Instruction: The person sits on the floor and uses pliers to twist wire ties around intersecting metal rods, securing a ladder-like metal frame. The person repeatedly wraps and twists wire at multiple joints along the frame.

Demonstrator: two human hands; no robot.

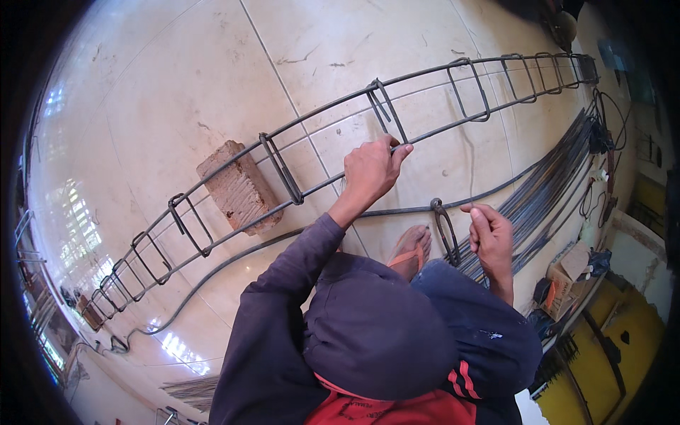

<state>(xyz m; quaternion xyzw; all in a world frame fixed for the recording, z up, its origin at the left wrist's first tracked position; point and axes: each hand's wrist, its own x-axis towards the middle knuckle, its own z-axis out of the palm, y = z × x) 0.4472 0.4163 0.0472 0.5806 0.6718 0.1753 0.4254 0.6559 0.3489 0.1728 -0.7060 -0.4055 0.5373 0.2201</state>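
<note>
A long rebar cage (333,178) runs across the floor, made of dark parallel bars with square stirrups (282,170) along them. My left hand (373,168) is closed on its near bar, beside a stirrup (388,110) at the middle. My right hand (492,237) pinches a thin wire (472,166), which rises from the fingertips toward the cage. Just left of that hand, a pair of pincers (446,230) rests near my sandalled foot (411,251).
A rough brick (241,188) props the cage left of centre. A dark hose-like line (265,244) curves over the tiled floor (319,42). At the right lie a bundle of thin rods (542,205) and a torn cardboard box (567,276).
</note>
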